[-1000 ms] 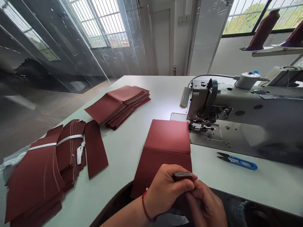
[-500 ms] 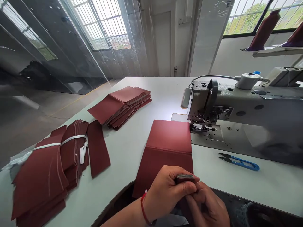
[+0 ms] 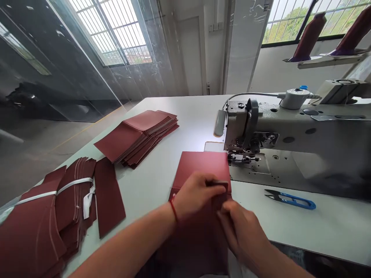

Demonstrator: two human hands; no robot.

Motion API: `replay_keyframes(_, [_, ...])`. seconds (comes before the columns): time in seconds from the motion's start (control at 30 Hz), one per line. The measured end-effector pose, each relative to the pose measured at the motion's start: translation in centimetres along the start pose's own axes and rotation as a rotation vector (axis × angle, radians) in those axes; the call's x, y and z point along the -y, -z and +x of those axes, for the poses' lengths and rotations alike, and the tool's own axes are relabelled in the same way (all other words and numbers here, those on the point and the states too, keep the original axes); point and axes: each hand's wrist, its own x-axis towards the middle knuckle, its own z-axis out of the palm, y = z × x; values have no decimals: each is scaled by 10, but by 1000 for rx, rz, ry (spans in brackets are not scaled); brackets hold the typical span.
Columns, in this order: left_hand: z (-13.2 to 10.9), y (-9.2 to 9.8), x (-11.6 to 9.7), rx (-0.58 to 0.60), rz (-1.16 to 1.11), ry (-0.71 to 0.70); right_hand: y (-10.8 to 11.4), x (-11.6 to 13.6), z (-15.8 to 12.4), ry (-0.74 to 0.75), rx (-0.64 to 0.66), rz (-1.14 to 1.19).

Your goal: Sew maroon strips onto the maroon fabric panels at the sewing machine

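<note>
- My left hand (image 3: 197,195) is closed, thumb and fingertips pinching a small maroon piece (image 3: 218,184) by its top edge.
- My right hand (image 3: 243,231) sits just below it, fingers curled up against the lower part of that piece; I cannot tell whether it grips or only touches.
- The piece is held low over the stitched maroon panel (image 3: 203,166), which lies flat on the table (image 3: 185,112) in front of me.
- The panel's far right corner lies just beside the presser foot (image 3: 242,158) of the sewing machine (image 3: 290,131).
- Blue thread snips (image 3: 292,199) lie on the table to the right of my hands, near the machine bed.
- To the left are a stack of maroon panels (image 3: 139,133), a bundle of maroon pieces (image 3: 58,208) tied with a white strip, and one loose strip (image 3: 107,197) beside the bundle.
</note>
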Motion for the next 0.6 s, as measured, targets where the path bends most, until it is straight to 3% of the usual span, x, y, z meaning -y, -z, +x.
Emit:
replay_keyframes(0.07, [52, 13, 4, -32, 224, -45, 0, -23, 41, -176, 74, -104])
replay_keyframes(0.13, [100, 19, 15, -108, 469, -64, -6, -50, 75, -250, 68, -154])
replay_keyframes(0.23, [142, 14, 41, -220, 619, -89, -22, -84, 99, -317, 42, -205])
replay_keyframes(0.33, [149, 6, 64, -285, 730, -177, -34, -100, 99, -324, 36, -222])
replay_keyframes(0.4, [144, 4, 72, -246, 794, -251, -34, -102, 93, -310, 47, -226])
replay_keyframes(0.5, [137, 6, 76, -153, 869, -332, -20, -100, 81, -235, 106, -224])
replay_keyframes(0.6, [132, 10, 76, -127, 912, -380, 2, -100, 66, -67, 226, -213])
